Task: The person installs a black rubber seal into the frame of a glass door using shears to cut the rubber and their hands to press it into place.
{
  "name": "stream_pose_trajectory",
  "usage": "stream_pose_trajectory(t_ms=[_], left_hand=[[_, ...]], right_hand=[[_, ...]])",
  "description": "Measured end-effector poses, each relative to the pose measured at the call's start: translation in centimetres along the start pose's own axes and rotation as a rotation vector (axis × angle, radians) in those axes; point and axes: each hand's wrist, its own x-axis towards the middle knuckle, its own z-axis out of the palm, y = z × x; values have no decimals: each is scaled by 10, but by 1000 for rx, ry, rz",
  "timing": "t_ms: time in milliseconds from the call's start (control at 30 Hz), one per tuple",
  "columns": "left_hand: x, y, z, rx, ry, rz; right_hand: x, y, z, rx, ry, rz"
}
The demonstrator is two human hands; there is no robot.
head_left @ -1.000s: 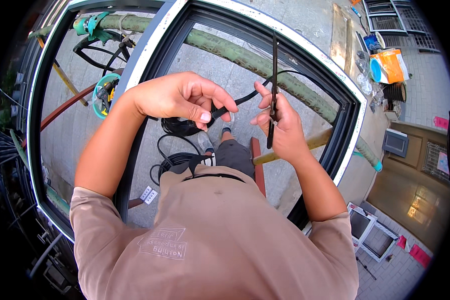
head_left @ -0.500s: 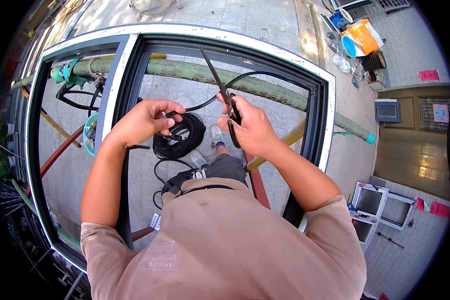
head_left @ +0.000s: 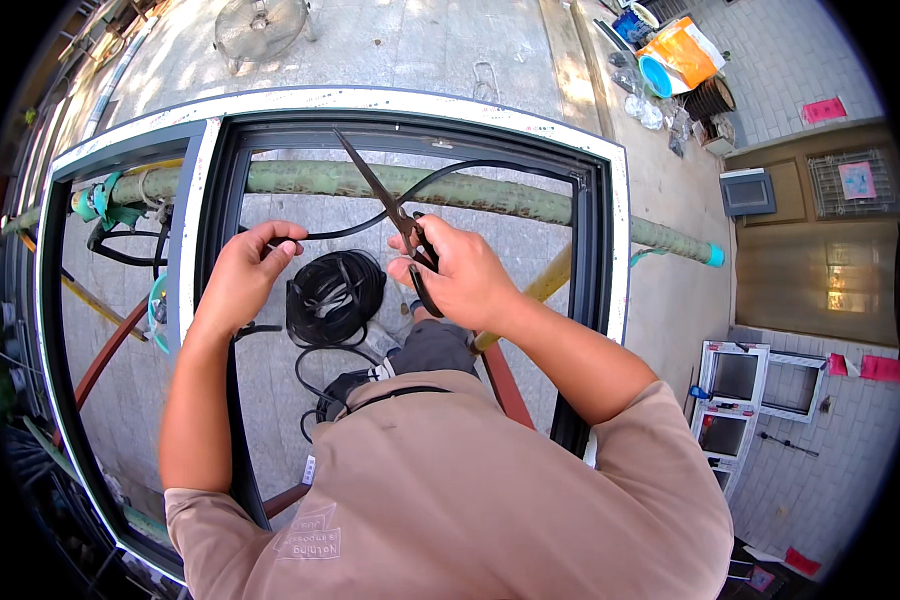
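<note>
A long black rubber strip (head_left: 355,231) ends at my left hand (head_left: 240,280), pinched between thumb and fingertips. From there it runs right, behind the scissors, and curves up over the far side of a dark grey window frame (head_left: 203,200) to its far right corner. My right hand (head_left: 460,270) grips a pair of black-handled scissors (head_left: 375,185), their dark blades pointing up and left, apparently close together. Below the hands, inside the frame's opening, a coil of black strip (head_left: 335,297) lies on the ground, with loose loops trailing toward my feet.
Green poles (head_left: 530,203) and a red bar (head_left: 505,380) run beneath the raised frame. At left is a turquoise bucket (head_left: 160,312). Smaller white-edged frames (head_left: 735,400) lean at the right. A round fan (head_left: 260,30) stands beyond, and an orange bag (head_left: 682,52) lies far right.
My view has shifted, and the fan now shows more fully. My hands are slightly farther apart. The left fingers, more curled before, now pinch the strip. The scissors stay in my right hand.
</note>
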Motion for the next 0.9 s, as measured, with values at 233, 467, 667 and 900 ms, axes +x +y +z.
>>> stream_pose_trajectory(t_ms=[233, 467, 667, 900], left_hand=[[1, 5, 2, 129, 148, 30], [-3, 7, 1, 6, 272, 31], [7, 15, -5, -30, 330, -15], [25, 37, -30, 107, 355, 64]], right_hand=[[-1, -20, -28, -222, 103, 25], [-11, -8, -137, -616, 471, 235], [-33, 42, -200, -840, 507, 374], [-21, 49, -200, -860, 555, 292]])
